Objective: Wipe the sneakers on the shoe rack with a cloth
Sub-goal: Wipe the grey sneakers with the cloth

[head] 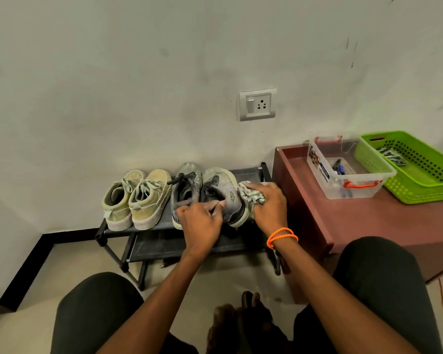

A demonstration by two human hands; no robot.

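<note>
A low black shoe rack (248, 172) stands against the wall with two pairs of sneakers on its top shelf. The beige pair (136, 198) sits at the left. The grey pair is at the right: one grey sneaker (184, 187) stands flat, the other grey sneaker (225, 190) is tilted. My left hand (202, 221) grips the tilted sneaker at its heel opening. My right hand (269, 203) presses a crumpled pale cloth (250, 194) against that sneaker's right side.
A dark red low table (368, 226) stands right of the rack, carrying a clear plastic box (343, 172) with orange handles and a green basket (414, 169). A wall socket (257, 104) is above the rack. My knees and bare feet fill the foreground.
</note>
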